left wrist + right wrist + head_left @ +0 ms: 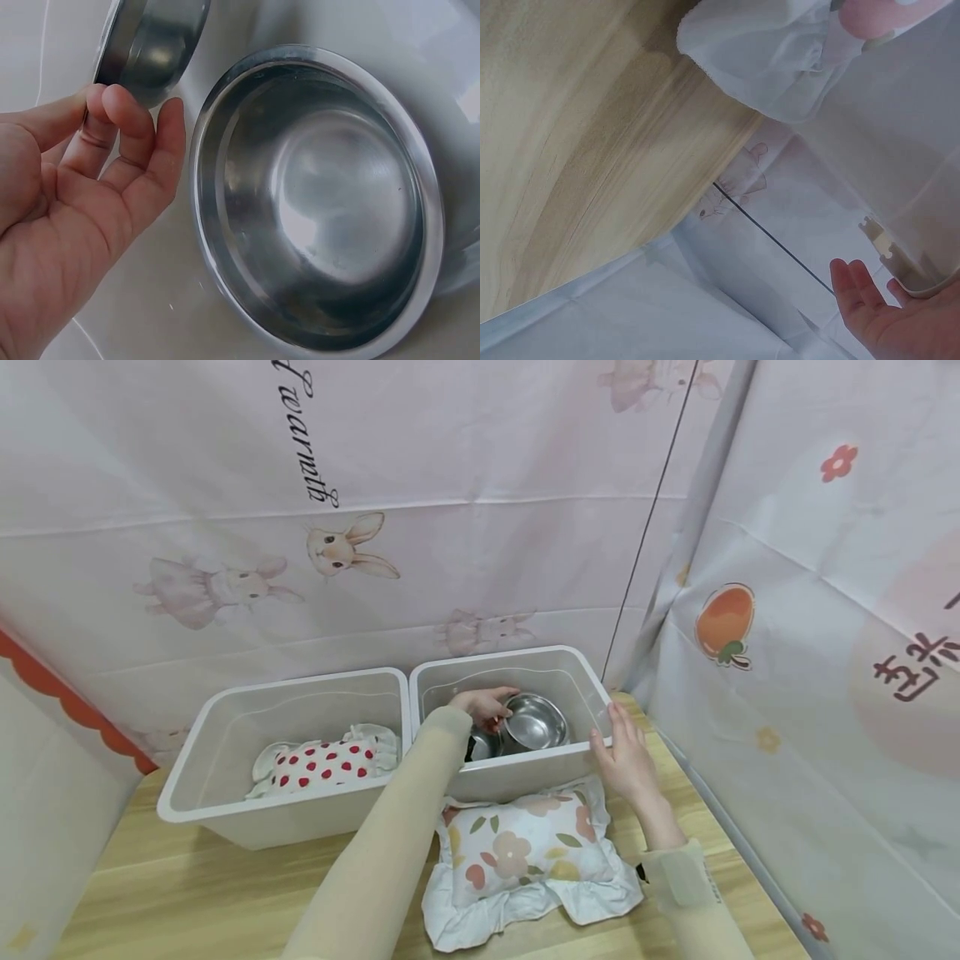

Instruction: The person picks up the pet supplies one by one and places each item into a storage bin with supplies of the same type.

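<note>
My left hand [486, 703] reaches into the right-hand white bin [517, 770]. In the left wrist view its thumb and fingers pinch the rim of a shiny steel bowl [161, 49], which stands tilted. A second steel bowl [341, 195] lies beside that hand, its inside facing the camera. Fairly straight fingers of my right hand [630, 760] rest at the bin's front right corner, against the rim. The right wrist view shows this hand [889, 319] beside the bin wall [915, 195].
Left of it stands another white bin [300, 822] holding a small strawberry-print pillow [322, 764]. A flowered, ruffled pillow [525, 852] lies on the wooden table [187, 885] in front of the right bin. Printed cloth walls [480, 560] enclose the table at the back and sides.
</note>
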`<control>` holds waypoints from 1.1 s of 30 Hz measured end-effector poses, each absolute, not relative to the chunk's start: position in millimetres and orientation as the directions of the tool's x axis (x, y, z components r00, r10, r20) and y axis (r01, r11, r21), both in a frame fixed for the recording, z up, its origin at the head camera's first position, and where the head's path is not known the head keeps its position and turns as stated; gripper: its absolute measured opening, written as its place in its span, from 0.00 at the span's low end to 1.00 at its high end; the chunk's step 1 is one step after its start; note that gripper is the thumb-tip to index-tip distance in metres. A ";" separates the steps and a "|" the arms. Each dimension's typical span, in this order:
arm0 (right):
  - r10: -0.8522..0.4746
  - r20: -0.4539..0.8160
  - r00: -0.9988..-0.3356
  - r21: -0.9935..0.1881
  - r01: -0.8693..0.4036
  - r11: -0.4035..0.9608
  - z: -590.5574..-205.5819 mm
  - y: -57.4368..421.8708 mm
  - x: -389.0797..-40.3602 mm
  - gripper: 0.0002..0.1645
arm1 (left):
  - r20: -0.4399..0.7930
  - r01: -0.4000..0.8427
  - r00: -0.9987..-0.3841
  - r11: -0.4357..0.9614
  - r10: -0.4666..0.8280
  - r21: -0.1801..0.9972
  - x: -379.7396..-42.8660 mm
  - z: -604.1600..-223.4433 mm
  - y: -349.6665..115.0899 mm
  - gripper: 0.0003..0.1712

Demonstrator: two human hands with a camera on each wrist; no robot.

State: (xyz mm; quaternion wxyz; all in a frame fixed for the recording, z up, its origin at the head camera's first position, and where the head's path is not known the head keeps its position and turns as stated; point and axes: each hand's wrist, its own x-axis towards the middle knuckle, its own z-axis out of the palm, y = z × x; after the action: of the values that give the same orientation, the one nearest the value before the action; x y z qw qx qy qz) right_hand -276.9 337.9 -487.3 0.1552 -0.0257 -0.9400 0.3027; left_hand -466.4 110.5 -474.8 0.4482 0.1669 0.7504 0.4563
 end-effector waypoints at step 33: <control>0.148 0.297 -0.943 -0.580 -0.055 0.813 -485.1 337.9 -272.9 0.39 | -0.693 -0.210 -0.422 0.680 0.585 0.703 -466.4 -478.0 112.2 0.44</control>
State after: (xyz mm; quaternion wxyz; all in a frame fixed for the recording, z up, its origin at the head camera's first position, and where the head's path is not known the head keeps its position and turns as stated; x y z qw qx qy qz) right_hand -272.9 337.9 -485.1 0.1668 -0.0249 -0.9372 0.3052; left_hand -466.4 112.2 -478.0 0.5230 0.1246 0.7526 0.3802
